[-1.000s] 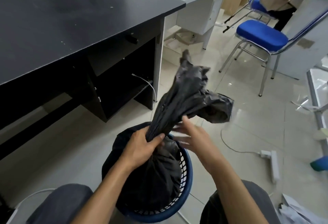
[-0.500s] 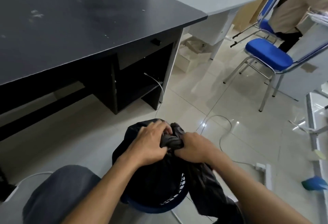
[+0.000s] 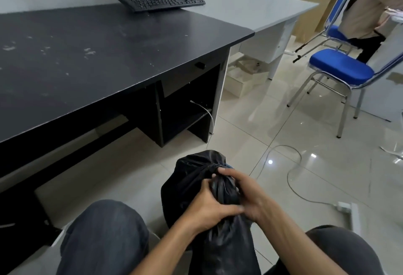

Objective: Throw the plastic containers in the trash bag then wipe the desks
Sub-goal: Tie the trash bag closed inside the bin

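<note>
The black plastic trash bag (image 3: 189,178) was clamped by fingers of the left hand (image 3: 211,209) and right hand (image 3: 246,192); it could be torn by hard pulling.

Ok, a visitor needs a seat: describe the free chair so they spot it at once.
Right of the grey desk stand two blue chairs. The free chair is the nearer one, seat bare; a person sits on the other chair.

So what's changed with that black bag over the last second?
The neck of the trash bag, standing tall a second ago, has been folded down toward the person. The right hand, open then, now grips it beside the left hand. The black desk and blue chair stayed.
</note>
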